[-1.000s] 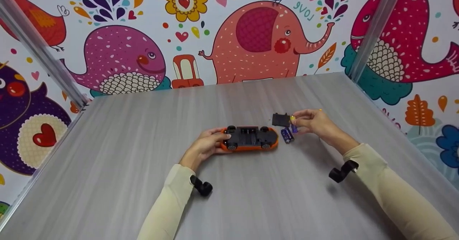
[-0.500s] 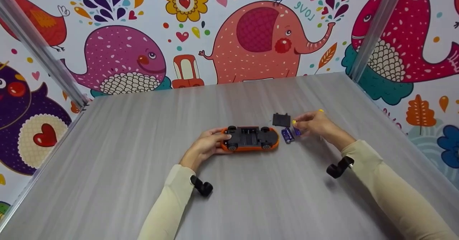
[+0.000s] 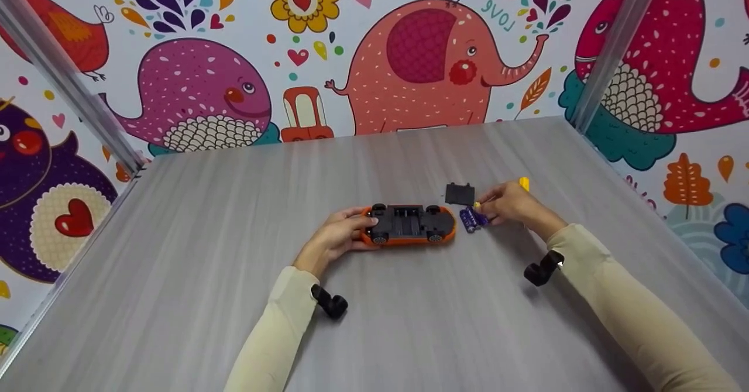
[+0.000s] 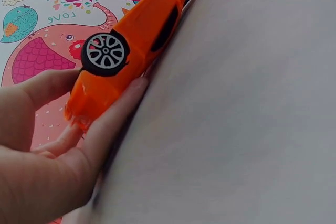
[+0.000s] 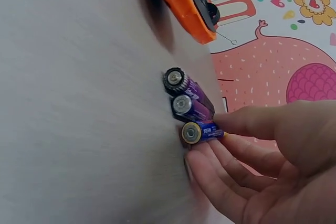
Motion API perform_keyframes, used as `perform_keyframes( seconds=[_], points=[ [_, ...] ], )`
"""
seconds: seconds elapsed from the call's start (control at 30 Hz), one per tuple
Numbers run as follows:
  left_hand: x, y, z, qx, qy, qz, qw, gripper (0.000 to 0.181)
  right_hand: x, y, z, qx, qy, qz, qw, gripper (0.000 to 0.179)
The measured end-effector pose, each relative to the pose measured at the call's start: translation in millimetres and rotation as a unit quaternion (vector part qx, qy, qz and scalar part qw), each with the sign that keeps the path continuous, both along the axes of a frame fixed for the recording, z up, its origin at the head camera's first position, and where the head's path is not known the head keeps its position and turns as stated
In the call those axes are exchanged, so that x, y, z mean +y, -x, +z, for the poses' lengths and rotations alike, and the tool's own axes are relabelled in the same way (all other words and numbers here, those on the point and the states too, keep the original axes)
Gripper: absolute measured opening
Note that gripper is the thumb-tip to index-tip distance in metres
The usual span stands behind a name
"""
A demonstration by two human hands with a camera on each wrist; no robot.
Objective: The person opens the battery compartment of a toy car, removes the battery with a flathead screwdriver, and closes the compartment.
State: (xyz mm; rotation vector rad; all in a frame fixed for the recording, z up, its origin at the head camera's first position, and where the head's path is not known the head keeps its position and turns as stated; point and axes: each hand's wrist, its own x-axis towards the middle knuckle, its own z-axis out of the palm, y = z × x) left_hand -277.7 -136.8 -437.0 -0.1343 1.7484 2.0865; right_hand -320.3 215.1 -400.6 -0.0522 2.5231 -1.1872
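An orange toy car (image 3: 408,239) lies wheels up, its black underside showing an uncovered battery compartment (image 3: 408,222). My left hand (image 3: 336,237) grips the car's left end, thumb on the underside and fingers along the side. To the right, my right hand (image 3: 512,203) pinches a blue battery (image 5: 208,130) with a yellow end between thumb and fingers. Two purple batteries, a nearer one (image 5: 195,110) and a farther one (image 5: 181,81), lie side by side next to it on the table. A black battery cover (image 3: 460,193) is just behind them.
A yellow object (image 3: 524,184) shows partly behind my right hand. The grey table (image 3: 234,263) ends at a wall with printed animals (image 3: 427,76). Metal posts (image 3: 614,52) stand at the table's back corners.
My right hand has shifted slightly, bringing the yellow-ended battery down beside the other batteries. More of the yellow object behind the hand shows. My left hand and the car stay in place.
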Motion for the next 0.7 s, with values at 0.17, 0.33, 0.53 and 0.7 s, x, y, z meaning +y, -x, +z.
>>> perform_keyframes(
  seconds=[0.17,0.33,0.53,0.7],
  points=[
    [0.6,1.5,0.9,-0.006,0.002,0.003,1.0,0.055,-2.1,0.1,-2.3,0.008,-0.009,-0.007,0.9999,0.033],
    [1.7,1.6,1.6,-0.002,0.003,0.002,1.0,0.057,-2.6,-0.6,-3.3,0.009,-0.009,-0.012,0.9999,0.033],
    [2.1,1.4,1.2,-0.002,0.004,0.01,0.9999,0.056,-2.5,-2.2,4.2,0.009,-0.029,-0.008,0.9995,0.037],
    [2.2,1.1,1.6,-0.003,0.002,0.017,0.9999,0.057,-4.1,-7.0,14.7,0.017,-0.022,-0.01,0.9996,0.04]
  ],
)
